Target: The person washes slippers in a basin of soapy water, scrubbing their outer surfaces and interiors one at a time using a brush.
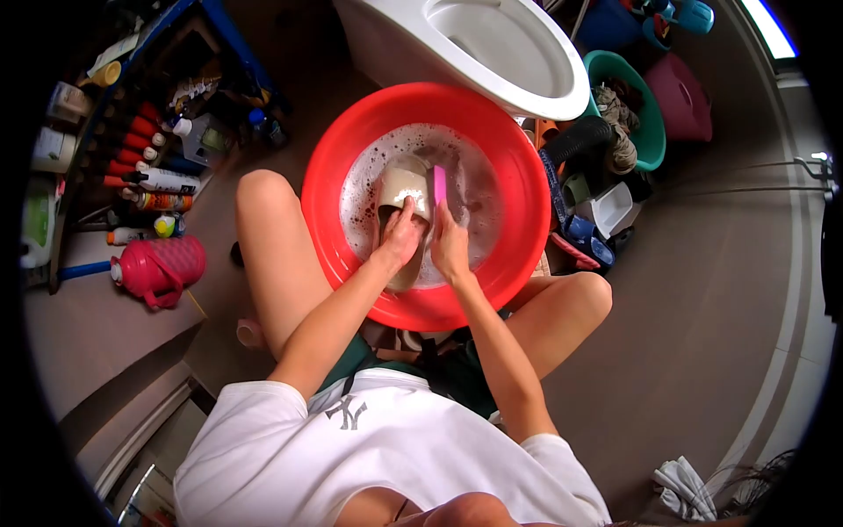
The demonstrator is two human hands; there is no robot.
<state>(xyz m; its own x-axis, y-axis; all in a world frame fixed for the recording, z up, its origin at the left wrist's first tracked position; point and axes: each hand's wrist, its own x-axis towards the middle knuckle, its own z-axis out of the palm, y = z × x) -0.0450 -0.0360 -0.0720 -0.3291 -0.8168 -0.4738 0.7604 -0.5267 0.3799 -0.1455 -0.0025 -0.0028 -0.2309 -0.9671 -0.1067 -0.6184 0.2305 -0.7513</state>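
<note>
Sitting well to the left of your left hand (402, 235), a pink flask (176, 266) and a row of bottles (145, 145) crowd that side. Nearer to that hand rises the left wall of the red tub (321, 202), with suds (358, 215) between. Your left hand is closed on a beige slipper (406, 184), thumb on its broad strap; the slipper lies in the tub, under and just ahead of the hand. Close to the right, your right hand (450, 244) is clamped on a slim pink tool (440, 186) beside the slipper. You have open water from that hand to the tub's right wall; past the rim, a white toilet (549, 92) stands ahead, and shoes (587, 241) and a green basin (652, 110) sit farther right.

Your left fingers mostly disappear under the strap, the tool's working face can't be made out, suds blur the slipper's lower edge, and the toilet is cut off ahead.
</note>
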